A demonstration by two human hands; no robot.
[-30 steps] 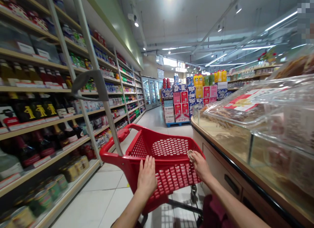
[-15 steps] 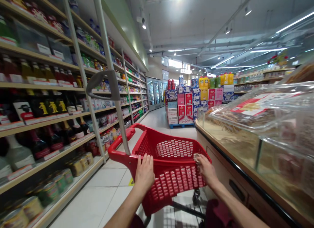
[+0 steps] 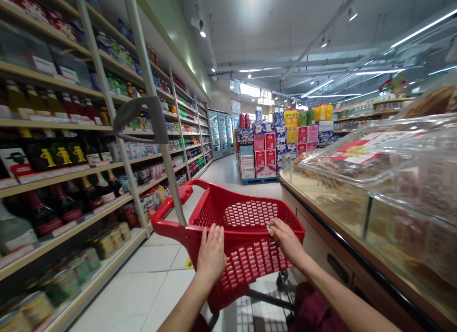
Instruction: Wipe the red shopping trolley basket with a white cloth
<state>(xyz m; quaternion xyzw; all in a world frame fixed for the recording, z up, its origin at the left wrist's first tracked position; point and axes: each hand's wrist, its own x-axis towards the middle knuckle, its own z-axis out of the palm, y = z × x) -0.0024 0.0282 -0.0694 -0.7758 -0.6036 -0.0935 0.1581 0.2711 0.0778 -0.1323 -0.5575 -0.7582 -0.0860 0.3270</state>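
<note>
A red plastic shopping cart point(image 3: 210, 239) with a perforated basket stands in front of me, its near side turned towards me. My left hand point(image 3: 211, 253) holds the near rim, fingers hooked over the top edge and the thumb mostly hidden. Pinched in my right hand point(image 3: 287, 241) is a small crumpled whitish cloth or tissue point(image 3: 272, 226), pressed on the same rim further right. The part of the basket that I can see into holds nothing visible. A grey handle point(image 3: 141, 120) on a metal pole rises at the cart's left end.
Shelves point(image 3: 67, 170) of bottles and cans line the left side. Close on the right stands a glass-sided display counter point(image 3: 332, 208) with clear plastic food packs point(image 3: 374, 155) on top. Stacked drink boxes point(image 3: 266, 151) on a blue pallet point(image 3: 262, 180) stand ahead on the tiled floor.
My right hand has slid left along the rim with the cloth, away from the basket's right corner. My left hand keeps its place on the rim. The view has shifted slightly right.
</note>
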